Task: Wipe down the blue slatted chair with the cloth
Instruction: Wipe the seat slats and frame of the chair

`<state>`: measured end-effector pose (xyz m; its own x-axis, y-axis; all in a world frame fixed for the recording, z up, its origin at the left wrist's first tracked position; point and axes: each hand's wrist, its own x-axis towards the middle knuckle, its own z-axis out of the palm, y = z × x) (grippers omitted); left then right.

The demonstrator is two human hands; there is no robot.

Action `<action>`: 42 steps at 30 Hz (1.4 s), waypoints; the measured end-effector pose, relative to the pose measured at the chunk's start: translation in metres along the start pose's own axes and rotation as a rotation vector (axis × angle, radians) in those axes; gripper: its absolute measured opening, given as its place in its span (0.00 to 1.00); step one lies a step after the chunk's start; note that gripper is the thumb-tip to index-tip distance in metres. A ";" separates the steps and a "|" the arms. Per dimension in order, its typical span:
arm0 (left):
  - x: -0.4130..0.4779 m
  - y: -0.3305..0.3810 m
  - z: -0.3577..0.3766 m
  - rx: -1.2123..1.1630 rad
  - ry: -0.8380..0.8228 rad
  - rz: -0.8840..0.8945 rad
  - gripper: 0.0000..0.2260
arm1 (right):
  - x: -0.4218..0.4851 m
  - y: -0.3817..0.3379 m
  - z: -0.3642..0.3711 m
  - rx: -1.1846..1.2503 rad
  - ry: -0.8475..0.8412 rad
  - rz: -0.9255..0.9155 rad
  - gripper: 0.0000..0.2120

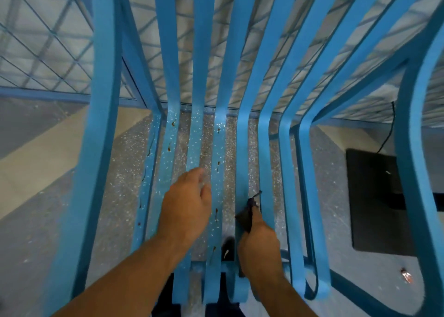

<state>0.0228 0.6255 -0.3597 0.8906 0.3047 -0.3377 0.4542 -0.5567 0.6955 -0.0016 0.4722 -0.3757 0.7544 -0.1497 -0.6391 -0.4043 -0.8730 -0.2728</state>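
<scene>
Head view: the person is looking down through the seat of the chair (242,148), whose blue slats are running away from the body and curving up into the backrest.

The right hand (260,244) is gripping a dark cloth (245,218), fingers curled round it. The cloth is sticking out just ahead of the knuckles and is pressing against a slat near the seat's middle, with a frayed corner poking up beyond it.

The left hand (187,206) is lying just left of the right one, apart from it, palm down over two slats. Its fingers are bending loosely and holding nothing.

Ahead of the left hand and under it, the slats are showing white flecks and small brown marks (173,123); the slats to the right of the right hand are looking plain blue.

Below the seat, between the two wrists, a dark shoe (228,247) is showing through the gap. Well to the right of the right hand, a black mat (374,201) is lying on the speckled floor (115,196), with a cable (390,129) running up from it.
</scene>
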 end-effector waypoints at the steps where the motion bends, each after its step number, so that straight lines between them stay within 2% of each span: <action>1: -0.009 -0.003 0.003 -0.011 -0.031 0.000 0.12 | -0.004 0.001 -0.005 0.010 -0.003 -0.007 0.32; 5: -0.038 -0.010 0.014 -0.140 -0.135 -0.103 0.15 | -0.016 0.013 -0.025 0.231 0.016 -0.012 0.19; 8: -0.053 -0.007 0.025 -0.182 -0.210 -0.139 0.15 | -0.012 0.024 -0.031 0.520 -0.033 0.099 0.11; 12: -0.065 0.006 0.035 -0.280 -0.274 -0.217 0.14 | -0.017 0.028 -0.046 1.076 -0.245 0.214 0.13; 15: -0.072 0.013 0.040 -0.466 -0.367 -0.387 0.19 | -0.020 0.029 -0.051 1.261 -0.355 0.186 0.16; 18: -0.083 0.016 0.038 -0.747 -0.438 -0.563 0.24 | -0.021 0.031 -0.051 1.355 -0.423 0.163 0.22; 22: -0.096 0.013 0.029 -0.869 -0.444 -0.517 0.21 | -0.023 0.030 -0.053 1.257 -0.412 0.104 0.20; 25: -0.101 0.010 0.023 -0.772 -0.456 -0.483 0.17 | -0.024 0.031 -0.050 1.149 -0.356 0.106 0.17; 29: -0.107 0.003 0.020 -0.634 -0.428 -0.356 0.08 | -0.021 0.031 -0.045 1.084 -0.385 0.120 0.13; 34: -0.104 -0.013 0.009 -0.298 -0.107 -0.151 0.07 | -0.008 0.021 -0.038 1.047 -0.463 0.055 0.11; 36: -0.102 -0.013 0.003 -0.139 -0.001 -0.032 0.10 | -0.004 0.010 -0.035 0.996 -0.485 0.010 0.11; 39: -0.098 -0.003 -0.004 0.126 0.161 0.079 0.11 | 0.009 -0.002 -0.033 0.894 -0.438 -0.057 0.11; 42: -0.096 0.005 -0.007 0.262 0.337 0.097 0.09 | 0.026 -0.001 -0.037 0.776 -0.327 -0.134 0.09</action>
<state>-0.0604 0.5993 -0.3197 0.8914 0.4527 -0.0226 0.3985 -0.7590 0.5150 0.0374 0.4515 -0.3651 0.6822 0.1775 -0.7093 -0.6522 -0.2908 -0.7001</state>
